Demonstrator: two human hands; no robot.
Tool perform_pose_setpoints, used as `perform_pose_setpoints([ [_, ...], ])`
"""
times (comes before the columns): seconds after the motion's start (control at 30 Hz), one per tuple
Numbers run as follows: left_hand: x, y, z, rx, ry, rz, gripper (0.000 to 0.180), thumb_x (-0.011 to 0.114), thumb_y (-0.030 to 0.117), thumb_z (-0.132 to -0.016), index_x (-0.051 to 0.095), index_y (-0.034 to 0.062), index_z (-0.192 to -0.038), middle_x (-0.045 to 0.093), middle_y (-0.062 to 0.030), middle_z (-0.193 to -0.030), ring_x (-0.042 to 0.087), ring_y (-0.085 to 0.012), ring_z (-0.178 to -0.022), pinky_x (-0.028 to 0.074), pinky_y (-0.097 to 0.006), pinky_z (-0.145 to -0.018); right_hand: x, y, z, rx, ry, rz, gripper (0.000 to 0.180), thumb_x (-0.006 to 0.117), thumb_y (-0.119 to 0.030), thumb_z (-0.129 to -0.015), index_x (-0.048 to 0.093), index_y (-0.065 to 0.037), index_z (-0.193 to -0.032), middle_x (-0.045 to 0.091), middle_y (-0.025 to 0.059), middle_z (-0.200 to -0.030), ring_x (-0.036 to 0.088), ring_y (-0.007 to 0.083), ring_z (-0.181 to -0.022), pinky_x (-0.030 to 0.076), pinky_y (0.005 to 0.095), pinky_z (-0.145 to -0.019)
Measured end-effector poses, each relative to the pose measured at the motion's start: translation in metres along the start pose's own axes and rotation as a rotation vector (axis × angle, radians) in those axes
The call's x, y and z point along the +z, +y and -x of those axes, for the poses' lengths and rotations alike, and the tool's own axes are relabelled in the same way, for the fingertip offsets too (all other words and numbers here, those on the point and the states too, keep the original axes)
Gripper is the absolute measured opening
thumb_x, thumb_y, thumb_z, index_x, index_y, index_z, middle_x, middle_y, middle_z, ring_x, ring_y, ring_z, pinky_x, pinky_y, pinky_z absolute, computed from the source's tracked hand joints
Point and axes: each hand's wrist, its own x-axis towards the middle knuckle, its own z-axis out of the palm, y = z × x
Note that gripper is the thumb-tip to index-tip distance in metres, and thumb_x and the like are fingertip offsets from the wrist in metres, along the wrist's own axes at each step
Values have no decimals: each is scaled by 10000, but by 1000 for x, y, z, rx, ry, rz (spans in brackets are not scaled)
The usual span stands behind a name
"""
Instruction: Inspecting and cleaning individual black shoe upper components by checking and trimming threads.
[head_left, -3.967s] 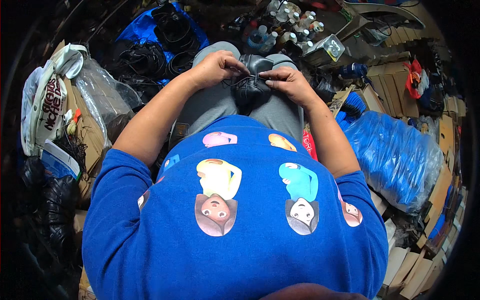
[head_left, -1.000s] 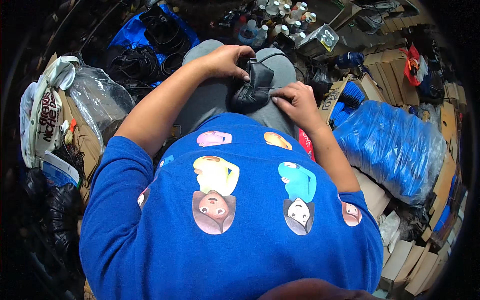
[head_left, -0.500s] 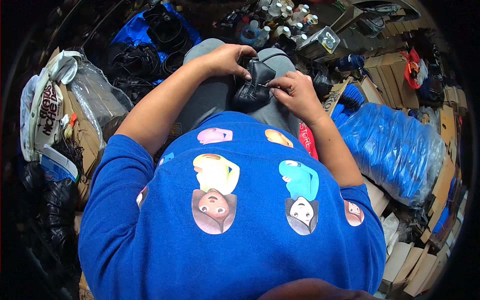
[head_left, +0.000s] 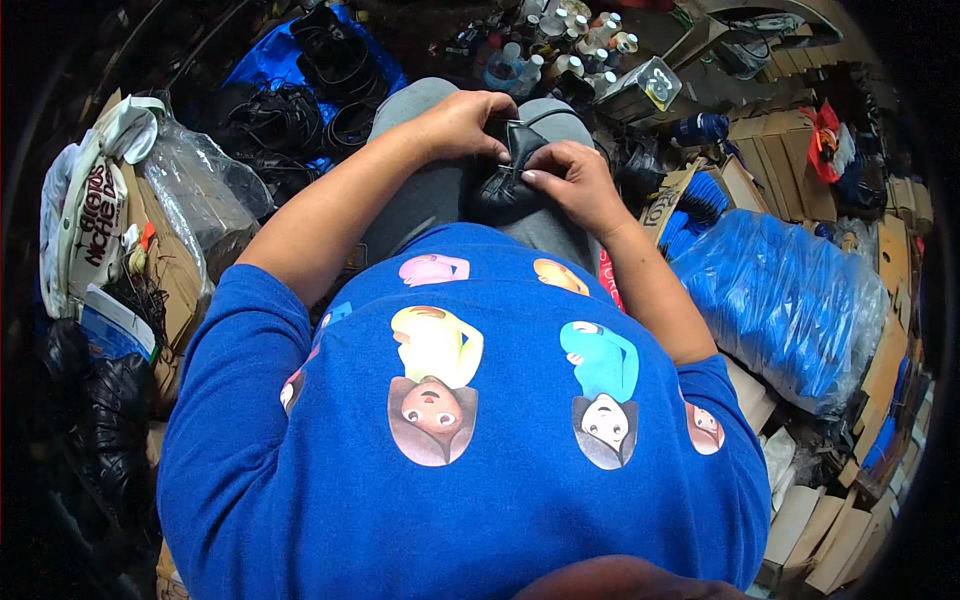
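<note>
A black leather shoe [head_left: 497, 197] rests on my lap, between my grey-clad thighs. My left hand [head_left: 462, 125] is closed around its upper edge, thumb on the near side and fingers over the far side. At the shoe's right side, my right hand [head_left: 578, 186] is closed in a pinch, thumb and forefinger pressed together against the leather. A thin, pale, needle-like sliver [head_left: 506, 167] shows between the two hands; it is too small to make out surely. Part of the shoe is hidden behind my fingers.
Black shoes [head_left: 335, 60] lie on blue plastic at the far left. Several bottles [head_left: 575, 65] stand at the back. To the right are a plastic-wrapped blue bundle [head_left: 790, 310] and cardboard pieces [head_left: 785, 150]. A white printed bag [head_left: 110, 215] and clear plastic [head_left: 205, 185] lie left.
My right hand has moved slightly left and up, closer to my left thumb, and its fingers have drawn together. My left hand keeps its hold on the shoe, almost unmoved.
</note>
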Motion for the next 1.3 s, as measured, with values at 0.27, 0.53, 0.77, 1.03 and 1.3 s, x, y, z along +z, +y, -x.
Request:
perform_pose_setpoints([
  [0.27,-7,8,60,76,296,-233,328,580,-41,-765,631,91,-1061,529,-106,-997,549,-243,-869,454,-328,-767,2,2,17,-96,33,196,172,674,-176,-730,693,-169,-901,547,30,-740,526,215,-799,340,345,-776],
  [0.53,-8,30,85,-43,467,173,334,605,-90,-733,655,71,-1022,582,-94,-886,592,-154,-760,489,-272,-686,-4,-1,14,-184,-5,291,173,650,-139,-749,693,-138,-917,523,46,-712,517,215,-751,379,327,-691],
  [0.77,-4,29,86,113,416,-257,176,712,63,-689,705,151,-842,558,-4,-756,534,-196,-801,410,-340,-761,-4,4,14,-102,-44,239,233,626,-121,-746,687,-158,-967,530,30,-754,513,203,-816,368,325,-749],
  [1.03,3,23,79,120,389,-397,159,714,133,-697,717,205,-838,486,-1,-710,474,-197,-784,328,-343,-757,-9,11,1,4,-176,96,299,576,-64,-714,697,-202,-951,558,25,-821,500,215,-902,360,332,-832],
  [1.3,10,13,75,207,361,-335,190,713,118,-693,716,210,-860,518,10,-722,484,-199,-789,344,-344,-749,-12,14,1,35,-217,42,304,604,-95,-708,707,-206,-972,591,10,-839,497,201,-920,354,309,-857],
])
